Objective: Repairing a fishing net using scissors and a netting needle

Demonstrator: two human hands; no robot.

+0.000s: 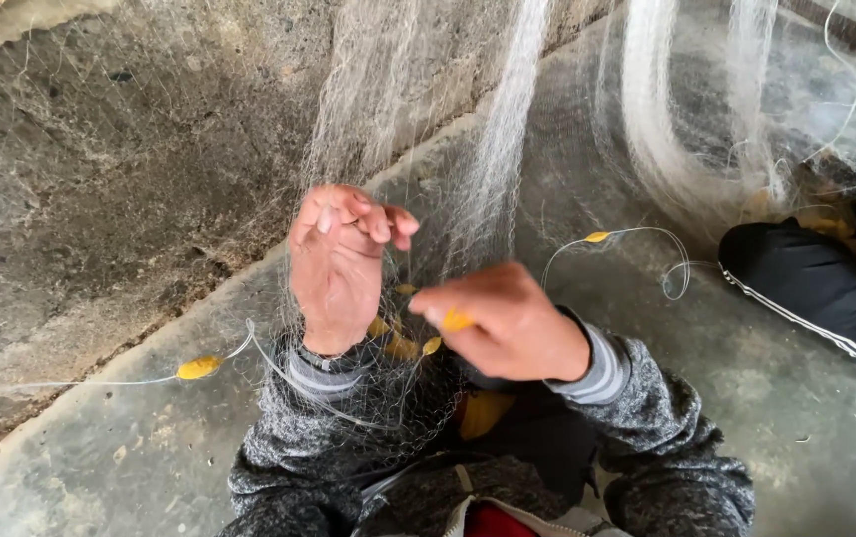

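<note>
Wall: a rough, stained concrete wall (100,179) fills the upper left, well to the left of the fishing net's hanging strands.
Edge line: a thin white cord (70,382) runs in from the left edge toward the net, low along the foot of the wall.
Left float: a small yellow float (198,368) sits on that cord, left of the net's bunched part and above the concrete floor (130,457).
Left hand: the left hand (337,261) is raised inside the fishing net (388,398), palm toward the camera, fingers curled together at the top and hooked into the fine mesh.
Fishing net: pale, near-transparent mesh hangs from above, drapes over both grey sleeves and gathers between the wrists.
Right hand: the right hand (504,320), just right of the left hand and inside the net, pinches a yellow float (456,320) between thumb and fingertips.
Loose loop: another float (597,237) on a curling white line lies right of the net's middle.
Other person: a dark trouser leg with white stripes (816,288) lies at the far right, beside more heaped netting.
</note>
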